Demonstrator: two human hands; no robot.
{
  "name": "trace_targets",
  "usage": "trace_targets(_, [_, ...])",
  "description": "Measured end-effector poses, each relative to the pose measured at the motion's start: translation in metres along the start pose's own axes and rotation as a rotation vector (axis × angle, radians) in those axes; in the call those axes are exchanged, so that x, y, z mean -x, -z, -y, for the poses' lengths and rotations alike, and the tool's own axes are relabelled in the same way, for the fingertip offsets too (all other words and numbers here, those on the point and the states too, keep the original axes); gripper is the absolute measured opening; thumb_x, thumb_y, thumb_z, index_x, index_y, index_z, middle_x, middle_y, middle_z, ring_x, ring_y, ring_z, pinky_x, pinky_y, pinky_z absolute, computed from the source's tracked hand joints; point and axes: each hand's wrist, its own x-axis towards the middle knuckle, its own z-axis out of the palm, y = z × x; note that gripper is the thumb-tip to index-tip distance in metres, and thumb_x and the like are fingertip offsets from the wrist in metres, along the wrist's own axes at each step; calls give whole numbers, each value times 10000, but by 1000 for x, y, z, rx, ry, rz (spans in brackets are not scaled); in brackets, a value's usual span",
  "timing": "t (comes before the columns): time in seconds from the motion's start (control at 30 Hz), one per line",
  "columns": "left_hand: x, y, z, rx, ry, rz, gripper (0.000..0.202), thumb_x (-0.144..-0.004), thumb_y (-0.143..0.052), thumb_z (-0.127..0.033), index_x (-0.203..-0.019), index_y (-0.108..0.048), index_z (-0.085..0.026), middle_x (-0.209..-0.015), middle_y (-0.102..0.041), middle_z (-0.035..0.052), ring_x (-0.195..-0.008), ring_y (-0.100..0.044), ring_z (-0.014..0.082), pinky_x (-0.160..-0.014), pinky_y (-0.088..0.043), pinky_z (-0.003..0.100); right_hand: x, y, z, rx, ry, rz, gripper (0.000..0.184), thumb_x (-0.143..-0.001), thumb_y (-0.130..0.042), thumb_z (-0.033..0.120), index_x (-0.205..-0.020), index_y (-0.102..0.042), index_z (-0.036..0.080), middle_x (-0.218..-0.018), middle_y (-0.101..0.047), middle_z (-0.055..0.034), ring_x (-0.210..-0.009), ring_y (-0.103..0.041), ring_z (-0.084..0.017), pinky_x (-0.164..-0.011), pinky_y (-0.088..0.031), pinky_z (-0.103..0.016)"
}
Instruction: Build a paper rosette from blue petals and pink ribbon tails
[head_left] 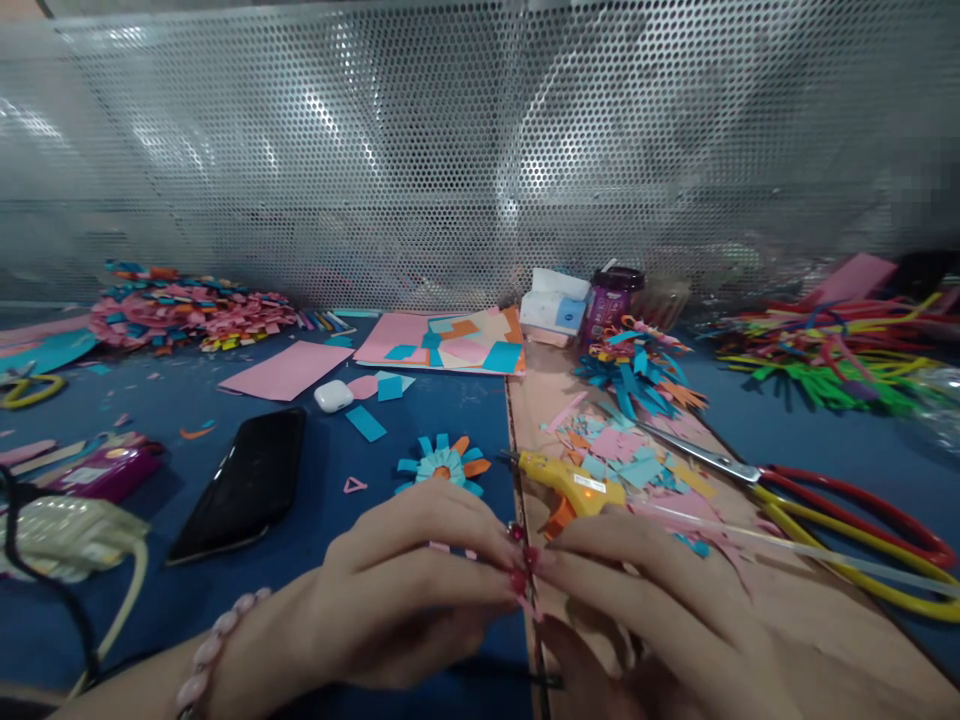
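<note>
My left hand (405, 590) and my right hand (645, 610) meet fingertip to fingertip low in the middle of the head view. Both pinch a small pink paper piece (525, 603) between them, mostly hidden by the fingers. A beaded bracelet (217, 640) circles my left wrist. Just beyond the fingers lies a yellow glue gun (574, 485) with an orange trigger. A blue and orange paper flower (444, 463) lies flat on the blue mat (420, 420) ahead of my left hand.
Large scissors with red and yellow handles (840, 520) lie right on a brown board (810, 610). A black phone (244, 485), white earbud case (333, 396), pink sheet (285, 370), paper scraps (187, 310), tissue box (553, 305) and coloured strips (832, 350) surround. A perforated metal screen (480, 150) closes the back.
</note>
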Motion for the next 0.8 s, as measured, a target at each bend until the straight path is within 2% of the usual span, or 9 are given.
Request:
trace_targets(0.1, [2,3,-4,-15,30,25,275,-824,-597,-78,-1068,-592,-205,-919,-699,72,-885,-684,187,-793,-585,286,2,-4,1,-32,-9,-46,216,-769,-636,192,-973,-630,265,-807,-714,-16,-651,-665,-168,-495,-525,-280])
trace_targets(0.2, [2,6,-8,-26,74,52,316,-822,-611,-79,-1099,-596,-230,-937,-705,64,-897,-690,189,-785,-591,272,2,-8,2,-26,-17,-112,117,-806,-604,200,-891,-644,271,-750,-705,-7,-601,-650,-152,-492,-513,-273])
trace_targets(0.3, [3,7,-8,-31,55,53,319,-825,-611,-82,-1110,-588,-223,-956,-699,64,-908,-688,183,-813,-586,265,1,-9,2,-22,-10,-149,104,-853,-563,224,-874,-650,277,-729,-698,-6,-583,-641,-139,-510,-505,-266])
trace_targets(0.53, [9,3,1,3,5,64,363,-786,-628,-27,-1112,-564,-175,-1011,-667,89,-936,-672,175,-878,-563,261,0,5,-2,36,66,40,138,-889,-546,250,-968,-651,292,-798,-729,8,-628,-663,-140,-485,-461,-273])
trace_targets(0.7, [7,2,1,-52,1,26,325,-770,-634,-19,-1056,-589,-167,-974,-683,75,-902,-686,156,-881,-557,226,1,7,0,76,65,56,142,-900,-523,263,-955,-649,302,-792,-730,21,-608,-659,-133,-525,-502,-270])
trace_targets(0.8, [7,1,0,-48,15,15,333,-777,-629,-30,-1069,-590,-186,-974,-697,68,-892,-694,159,-875,-564,243,3,5,1,61,52,63,147,-901,-526,261,-972,-647,305,-808,-731,20,-626,-666,-139,-552,-524,-269])
